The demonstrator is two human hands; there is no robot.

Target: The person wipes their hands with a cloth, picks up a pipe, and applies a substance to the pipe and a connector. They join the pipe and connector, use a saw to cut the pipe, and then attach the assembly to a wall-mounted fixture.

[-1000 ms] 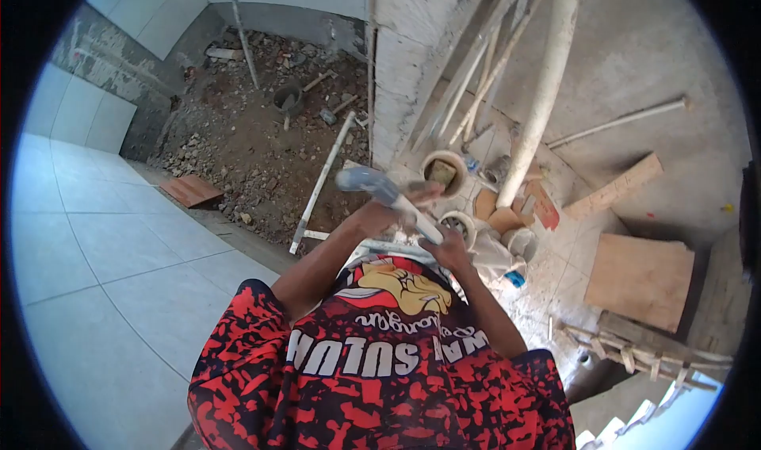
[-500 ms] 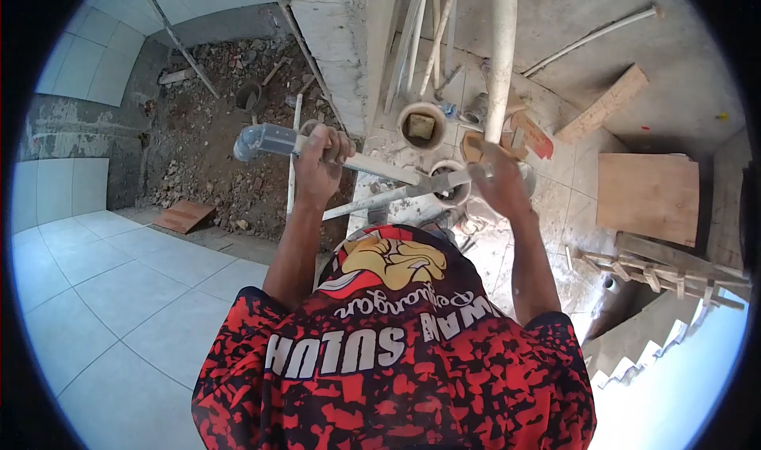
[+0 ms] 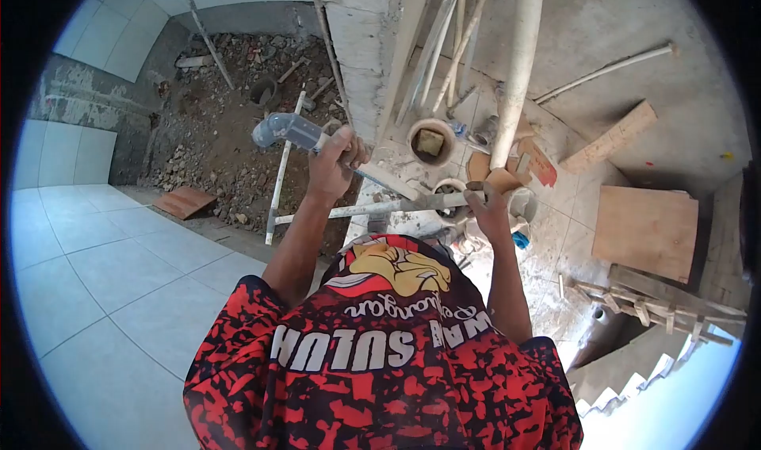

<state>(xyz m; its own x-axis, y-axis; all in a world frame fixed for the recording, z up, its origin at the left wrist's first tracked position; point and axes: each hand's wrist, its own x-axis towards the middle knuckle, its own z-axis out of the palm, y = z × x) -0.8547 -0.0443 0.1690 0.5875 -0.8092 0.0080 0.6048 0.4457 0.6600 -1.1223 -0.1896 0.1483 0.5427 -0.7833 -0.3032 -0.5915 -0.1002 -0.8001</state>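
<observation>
My left hand (image 3: 337, 163) is wrapped round a short white plastic pipe (image 3: 386, 180) with a grey elbow fitting (image 3: 287, 130) at its far left end. The pipe slants down to the right and meets a longer, nearly level white pipe (image 3: 353, 210). Closed on the right end of this level pipe is my right hand (image 3: 487, 208). At its left, the level pipe meets another thin white pipe (image 3: 285, 168) that runs up over the dirt. The exact joint near the middle is hard to make out.
Rubble and soil (image 3: 230, 125) fill a pit at the left, beside pale floor tiles (image 3: 119, 283). A bucket (image 3: 432, 142) stands ahead, near a thick upright pipe (image 3: 519, 69). A wooden board (image 3: 646, 232) and a plank (image 3: 610, 137) lie at right.
My right hand, blurred before, is now lower and closed on the pipe's end. The elbow and my left hand sit slightly further right in view. The whole view has shifted a little.
</observation>
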